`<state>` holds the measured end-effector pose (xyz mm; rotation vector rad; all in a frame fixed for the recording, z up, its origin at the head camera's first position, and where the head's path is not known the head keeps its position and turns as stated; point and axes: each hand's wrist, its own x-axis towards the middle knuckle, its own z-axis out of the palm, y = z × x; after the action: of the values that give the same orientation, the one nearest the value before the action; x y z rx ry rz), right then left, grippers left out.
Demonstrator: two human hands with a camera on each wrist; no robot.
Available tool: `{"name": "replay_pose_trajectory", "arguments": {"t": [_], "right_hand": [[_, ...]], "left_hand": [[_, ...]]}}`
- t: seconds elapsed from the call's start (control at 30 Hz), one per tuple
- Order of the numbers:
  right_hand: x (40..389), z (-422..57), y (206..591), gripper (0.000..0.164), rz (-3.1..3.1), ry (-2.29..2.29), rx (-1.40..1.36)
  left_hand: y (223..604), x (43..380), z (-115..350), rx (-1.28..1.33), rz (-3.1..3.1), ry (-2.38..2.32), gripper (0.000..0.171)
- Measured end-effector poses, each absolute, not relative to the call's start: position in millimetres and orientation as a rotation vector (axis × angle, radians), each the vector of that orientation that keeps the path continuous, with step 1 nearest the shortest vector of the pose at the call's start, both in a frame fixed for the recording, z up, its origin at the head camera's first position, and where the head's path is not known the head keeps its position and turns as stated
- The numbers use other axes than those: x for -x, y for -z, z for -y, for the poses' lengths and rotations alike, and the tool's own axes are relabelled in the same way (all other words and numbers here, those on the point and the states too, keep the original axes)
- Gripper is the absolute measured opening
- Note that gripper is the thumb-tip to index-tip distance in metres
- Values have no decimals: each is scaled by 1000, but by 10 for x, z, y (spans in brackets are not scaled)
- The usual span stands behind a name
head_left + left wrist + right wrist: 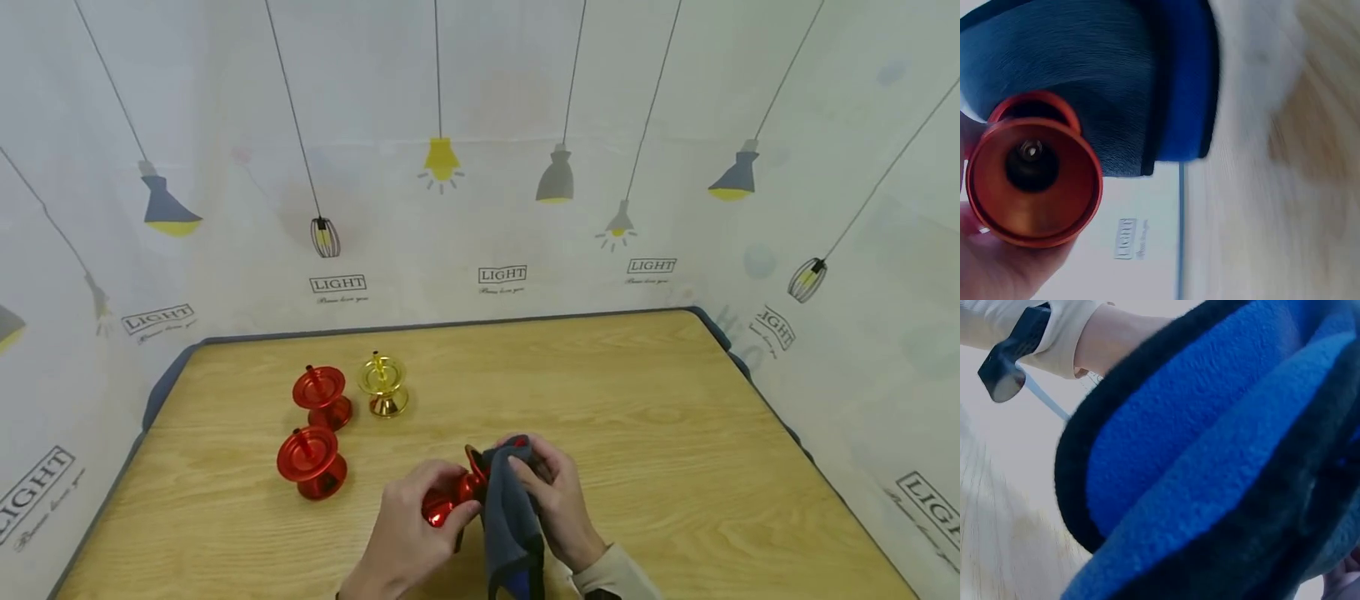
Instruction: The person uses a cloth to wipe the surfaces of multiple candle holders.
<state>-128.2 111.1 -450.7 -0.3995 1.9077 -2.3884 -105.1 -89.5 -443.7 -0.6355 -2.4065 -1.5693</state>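
"How is the upper red holder [438, 507] held?"
"By its base, gripped in the left hand [412, 521]; its dish is partly covered by the cloth [504, 517], pinched in the right hand [558, 500]."
"And the room?"
"Leftward, it is limited by the gold holder [387, 406]; rightward, wide tabletop [712, 442] is bounded by a dark edge [712, 328]."

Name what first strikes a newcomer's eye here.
The shiny red stand in the left hand, low centre in the head view, with a grey-blue cloth held against it by the right hand. Then two red stands and a gold one, upright on the table, further left.
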Motion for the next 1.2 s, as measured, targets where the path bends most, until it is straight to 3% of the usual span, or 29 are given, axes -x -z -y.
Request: {"name": "replay_pose_trajectory", "arguments": {"t": [0.07,0.27,0.37,0.47,0.63,0.73,0.83,1.03,1.2], "right_hand": [[1288,-1123,4513,30,-1864,2385,439],[1303,-1153,4520,27,-1781,2380,580],[1305,-1163,4522,28,-1805,2379,563],[1309,-1161,4524,28,-1873,2388,474],[1307,-1154,4525,31,-1914,2408,352],[1307,-1166,4523,31,-1911,2403,393],[1315,-1190,4520,29,-1889,2395,482],[1325,-1226,4538,28,-1830,2369,617],[1324,-1218,4550,27,-1883,2373,473]], "left_hand": [[4403,1090,955,593,2458,1898,23],[4380,1175,1072,599,2299,2733,45],[4404,1142,1031,570,2338,2574,43],[4458,1081,924,507,2429,2039,34],[4546,1033,783,491,2349,1403,41],[4521,1037,798,509,2366,1450,32],[4460,1074,872,533,2446,1798,19],[4427,1191,1018,657,2381,2639,43],[4481,1110,910,539,2494,2093,33]]}}
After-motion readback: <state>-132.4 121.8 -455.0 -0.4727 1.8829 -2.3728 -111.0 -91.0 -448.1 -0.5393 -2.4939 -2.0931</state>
